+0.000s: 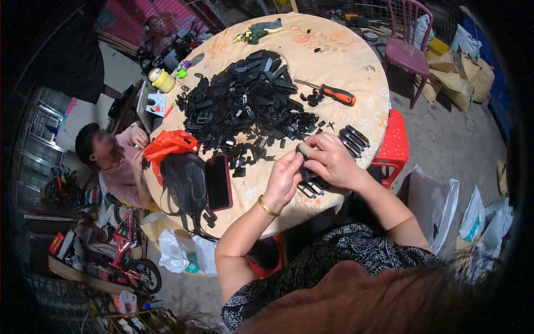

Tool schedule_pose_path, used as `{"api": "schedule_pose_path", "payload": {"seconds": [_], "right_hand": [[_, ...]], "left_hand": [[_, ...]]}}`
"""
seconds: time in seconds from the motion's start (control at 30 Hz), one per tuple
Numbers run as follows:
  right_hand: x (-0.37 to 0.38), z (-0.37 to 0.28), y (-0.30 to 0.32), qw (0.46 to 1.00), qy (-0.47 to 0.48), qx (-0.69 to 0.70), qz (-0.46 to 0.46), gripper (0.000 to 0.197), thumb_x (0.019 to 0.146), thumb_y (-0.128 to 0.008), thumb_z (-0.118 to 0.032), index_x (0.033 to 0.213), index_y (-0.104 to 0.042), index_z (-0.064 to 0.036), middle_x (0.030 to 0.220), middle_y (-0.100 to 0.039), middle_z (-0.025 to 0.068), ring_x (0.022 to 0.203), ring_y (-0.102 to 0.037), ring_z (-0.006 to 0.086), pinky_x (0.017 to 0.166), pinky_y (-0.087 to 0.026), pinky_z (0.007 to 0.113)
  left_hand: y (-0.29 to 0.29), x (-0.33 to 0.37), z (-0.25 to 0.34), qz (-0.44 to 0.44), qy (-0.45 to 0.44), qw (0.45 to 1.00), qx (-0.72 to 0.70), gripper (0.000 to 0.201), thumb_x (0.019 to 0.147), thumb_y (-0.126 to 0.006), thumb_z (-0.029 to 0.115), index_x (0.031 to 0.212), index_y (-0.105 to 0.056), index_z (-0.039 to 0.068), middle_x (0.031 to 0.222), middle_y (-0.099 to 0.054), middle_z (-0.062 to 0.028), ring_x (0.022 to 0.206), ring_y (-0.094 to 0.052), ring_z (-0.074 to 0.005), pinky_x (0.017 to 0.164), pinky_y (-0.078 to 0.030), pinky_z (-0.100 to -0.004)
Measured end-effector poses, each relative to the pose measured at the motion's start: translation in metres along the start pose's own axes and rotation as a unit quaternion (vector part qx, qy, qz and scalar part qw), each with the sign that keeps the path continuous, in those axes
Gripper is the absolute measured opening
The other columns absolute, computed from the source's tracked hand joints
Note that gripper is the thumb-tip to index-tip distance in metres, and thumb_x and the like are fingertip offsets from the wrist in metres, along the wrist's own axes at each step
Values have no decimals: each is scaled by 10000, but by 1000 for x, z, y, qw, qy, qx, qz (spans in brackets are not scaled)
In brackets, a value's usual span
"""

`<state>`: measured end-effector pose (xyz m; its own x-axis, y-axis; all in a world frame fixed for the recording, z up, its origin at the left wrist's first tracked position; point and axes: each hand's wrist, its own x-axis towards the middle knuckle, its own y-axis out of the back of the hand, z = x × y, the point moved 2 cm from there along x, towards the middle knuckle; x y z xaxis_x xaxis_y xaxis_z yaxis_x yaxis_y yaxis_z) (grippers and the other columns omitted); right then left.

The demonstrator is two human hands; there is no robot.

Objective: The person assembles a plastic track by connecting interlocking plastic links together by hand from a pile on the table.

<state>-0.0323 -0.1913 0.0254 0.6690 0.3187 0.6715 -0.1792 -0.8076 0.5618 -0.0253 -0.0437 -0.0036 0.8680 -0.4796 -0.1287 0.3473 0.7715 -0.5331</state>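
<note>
Near the right front of the round table, my left hand [284, 177] and my right hand [334, 162] meet around a small black plastic part [306, 173]. Fingers of both hands close on it and cover most of its shape. Beneath and just in front of the hands lie several black pieces in a row [313, 189]. Another row of slim black pieces [354, 140] sits beyond my right hand. A large heap of loose black plastic parts [239, 97] spreads over the middle of the table, its near edge close to my left hand.
On the floral tablecloth [356, 61] lie an orange-handled screwdriver [338, 95], a phone [219, 182], a black mesh bag [186, 181], an orange plastic bag [169, 146] and a yellow jar [161, 80]. Someone in pink [119, 161] sits at left. A red stool [394, 145] stands at right.
</note>
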Motion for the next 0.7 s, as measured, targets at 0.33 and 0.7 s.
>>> {"api": "schedule_pose_path", "payload": {"seconds": [0.33,0.7], "right_hand": [[15,27,21,997,-64,46,20,332,767,-583,-185,1080,-561,-74,841,-575,136,743,-574,282,676,-468,337],[71,158,-18,940,-133,-262,-175,92,656,-546,-49,716,-604,-9,745,-600,194,727,-593,341,674,-479,414]], "left_hand": [[20,-25,33,130,-2,980,152,272,860,-505,102,1106,-462,-5,846,-618,-99,721,-602,-139,557,-453,-190],[42,-51,15,118,49,933,336,252,807,-567,91,1027,-549,-30,859,-534,-67,682,-534,-106,592,-447,-206]]}}
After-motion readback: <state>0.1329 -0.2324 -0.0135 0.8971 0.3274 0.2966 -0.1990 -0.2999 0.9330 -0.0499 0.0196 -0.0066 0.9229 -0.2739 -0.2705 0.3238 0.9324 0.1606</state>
